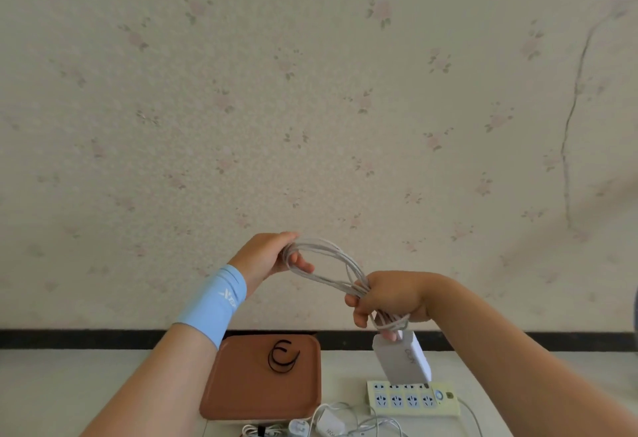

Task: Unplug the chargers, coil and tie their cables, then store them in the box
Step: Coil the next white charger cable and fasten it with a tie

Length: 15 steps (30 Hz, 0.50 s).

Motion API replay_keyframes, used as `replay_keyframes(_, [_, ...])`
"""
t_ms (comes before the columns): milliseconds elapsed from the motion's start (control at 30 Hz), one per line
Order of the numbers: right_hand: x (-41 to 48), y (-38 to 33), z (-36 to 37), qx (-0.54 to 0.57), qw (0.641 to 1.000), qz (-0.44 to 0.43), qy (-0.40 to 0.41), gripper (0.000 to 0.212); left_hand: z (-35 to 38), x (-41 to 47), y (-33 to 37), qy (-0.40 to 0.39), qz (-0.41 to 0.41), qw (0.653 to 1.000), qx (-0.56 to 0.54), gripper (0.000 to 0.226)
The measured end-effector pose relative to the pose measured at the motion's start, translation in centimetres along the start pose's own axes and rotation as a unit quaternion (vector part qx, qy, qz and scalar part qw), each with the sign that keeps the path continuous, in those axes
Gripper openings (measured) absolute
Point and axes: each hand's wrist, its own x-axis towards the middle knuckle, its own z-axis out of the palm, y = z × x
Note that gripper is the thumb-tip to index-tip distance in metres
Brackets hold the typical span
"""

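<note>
Both hands hold a coiled grey-white cable point(328, 260) up in front of the wall. My left hand point(272, 257) grips one end of the coil's loops. My right hand point(390, 298) grips the other end, where the cable is wound round the bundle. A white charger brick point(404, 357) hangs from the cable below my right hand, just above the power strip point(412, 398). A brown box lid point(241, 385) lies on the table under my left forearm, with black cable ties point(283, 357) on it.
Other white chargers and loose cables point(328, 426) lie at the table's near edge, in front of the lid and the power strip. A floral wallpapered wall with a dark baseboard rises right behind the table.
</note>
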Motion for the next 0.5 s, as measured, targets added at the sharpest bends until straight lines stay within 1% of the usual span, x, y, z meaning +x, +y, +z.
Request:
replay_keyframes(67, [0.4, 0.4, 0.2, -0.072, 0.996, 0.019, 0.051, 0.018, -0.1, -0.2, 0.0, -0.016, -0.043, 0.996, 0.074, 0.030])
replay_keyframes(100, [0.6, 0.5, 0.3, -0.102, 0.992, 0.027, 0.065, 0.020, -0.1, -0.3, 0.0, -0.009, -0.060, 0.989, 0.134, 0.024])
replay_keyframes(133, [0.8, 0.6, 0.5, -0.124, 0.989, 0.034, 0.068, 0.022, 0.0, -0.2, -0.2, 0.002, -0.067, 0.980, 0.188, 0.022])
replay_keyframes(200, [1.0, 0.5, 0.8, -0.134, 0.989, 0.043, 0.053, 0.023, 0.8, 0.1, -0.5, 0.047, -0.041, 0.966, 0.251, 0.026])
replay_keyframes(233, [1.0, 0.4, 1.0, -0.133, 0.989, 0.048, 0.045, 0.023, 1.2, -0.1, -0.5, 0.074, -0.005, 0.963, 0.260, 0.028])
replay_keyframes(267, [1.0, 0.2, 1.2, -0.133, 0.989, 0.051, 0.045, 0.023, 1.7, -0.4, -0.3, 0.073, 0.041, 0.960, 0.266, 0.032])
replay_keyframes(300, [1.2, 0.0, 1.4, -0.136, 0.988, 0.052, 0.051, 0.024, 2.2, -0.8, -0.1, 0.027, 0.070, 0.958, 0.275, 0.042])
replay_keyframes(333, [1.2, -0.3, 1.6, -0.145, 0.987, 0.047, 0.055, 0.023, 2.8, -1.0, -0.1, -0.044, 0.074, 0.953, 0.291, 0.063])
replay_keyframes(367, [1.4, -0.6, 1.7, -0.164, 0.984, 0.039, 0.059, 0.021, 3.4, -1.2, -0.2, -0.118, 0.050, 0.938, 0.322, 0.085])
replay_keyframes(400, [1.4, -0.9, 1.8, -0.185, 0.980, 0.029, 0.065, 0.018, 3.9, -1.2, -0.7, -0.171, 0.015, 0.913, 0.370, 0.098])
replay_keyframes(433, [1.5, -1.2, 1.9, -0.192, 0.978, 0.019, 0.074, 0.014, 4.0, -1.2, -1.2, -0.193, -0.011, 0.884, 0.425, 0.097])
replay_keyframes(467, [1.5, -1.3, 1.8, -0.178, 0.981, 0.008, 0.081, 0.011, 3.8, -0.9, -1.7, -0.191, -0.029, 0.864, 0.466, 0.081])
replay_keyframes(500, [1.4, -1.4, 1.6, -0.151, 0.985, -0.004, 0.087, 0.011, 3.5, -0.7, -1.9, -0.188, -0.041, 0.862, 0.469, 0.056])
